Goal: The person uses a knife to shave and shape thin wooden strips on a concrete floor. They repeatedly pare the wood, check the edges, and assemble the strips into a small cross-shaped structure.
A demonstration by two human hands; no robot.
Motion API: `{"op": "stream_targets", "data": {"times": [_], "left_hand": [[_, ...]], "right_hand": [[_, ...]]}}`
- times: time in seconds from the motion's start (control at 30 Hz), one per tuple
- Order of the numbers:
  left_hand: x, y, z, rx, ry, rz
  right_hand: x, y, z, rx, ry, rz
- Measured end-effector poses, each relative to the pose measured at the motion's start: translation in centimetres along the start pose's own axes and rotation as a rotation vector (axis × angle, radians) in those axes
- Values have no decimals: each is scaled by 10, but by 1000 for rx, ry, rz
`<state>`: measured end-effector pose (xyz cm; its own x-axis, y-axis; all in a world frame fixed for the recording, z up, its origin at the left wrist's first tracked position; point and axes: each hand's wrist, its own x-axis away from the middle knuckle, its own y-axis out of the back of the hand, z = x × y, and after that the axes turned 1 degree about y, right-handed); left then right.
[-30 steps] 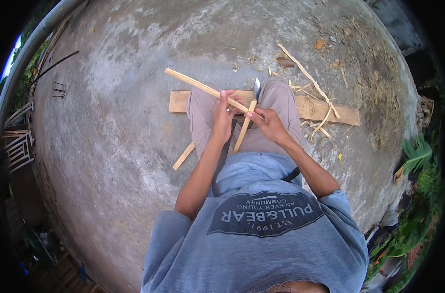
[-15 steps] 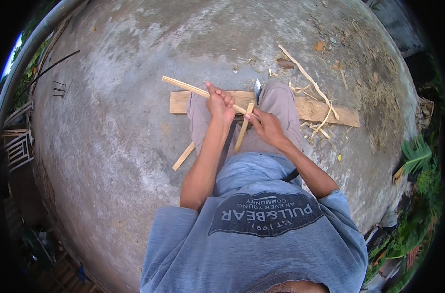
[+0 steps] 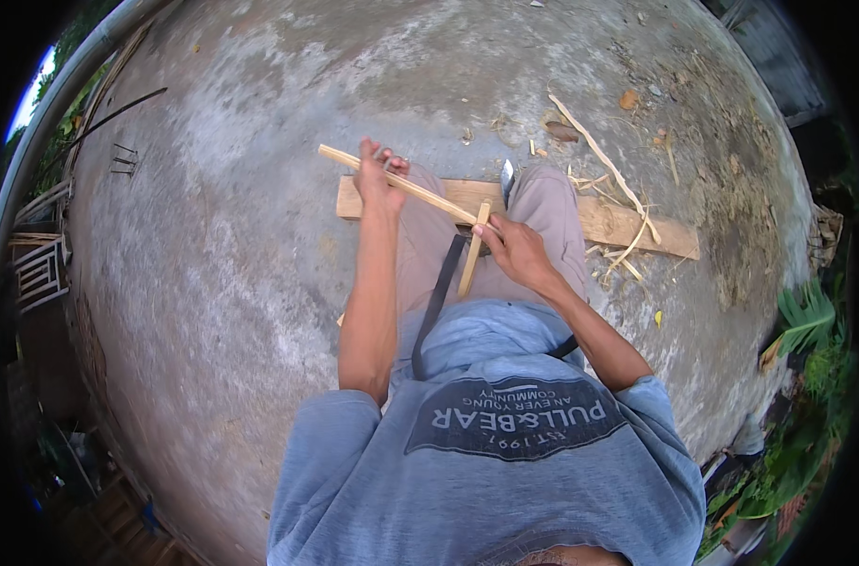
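Observation:
A long pale wooden stick [image 3: 431,197] slants from the upper left down to my right hand [image 3: 516,247]. There it meets a shorter wooden stick [image 3: 476,253], which lies crosswise under it or against it. My right hand is closed on both sticks where they cross. Farther up the long stick is my left hand [image 3: 379,179], its fingers slightly blurred and loosely about the wood. Just beyond the crossing, a knife blade [image 3: 508,176] points up beside my right knee. A thick wooden plank [image 3: 627,224] lies across beneath my legs.
Curled wood shavings [image 3: 627,255] and a long peeled strip [image 3: 594,146] lie at the right end of the plank. Dry leaves [image 3: 561,131] are scattered on the concrete floor [image 3: 231,236]. Thin rods [image 3: 124,158] stick up at the left. A dark strap [image 3: 441,307] hangs over my lap.
My left hand has moved to the left along the long stick, away from the crossing, and its grip looks looser. My right hand stays at the crossed sticks.

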<state>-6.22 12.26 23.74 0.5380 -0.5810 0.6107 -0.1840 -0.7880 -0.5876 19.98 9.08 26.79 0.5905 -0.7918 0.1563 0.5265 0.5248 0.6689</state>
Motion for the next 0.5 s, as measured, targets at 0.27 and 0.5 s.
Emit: {"op": "stream_targets", "data": {"times": [0.27, 0.5], "left_hand": [[-46, 14, -69, -320, -200, 11], [-38, 17, -68, -388, -235, 35]], "right_hand": [[-1, -4, 5, -17, 46, -21], [2, -2, 6, -1, 17, -5]]}}
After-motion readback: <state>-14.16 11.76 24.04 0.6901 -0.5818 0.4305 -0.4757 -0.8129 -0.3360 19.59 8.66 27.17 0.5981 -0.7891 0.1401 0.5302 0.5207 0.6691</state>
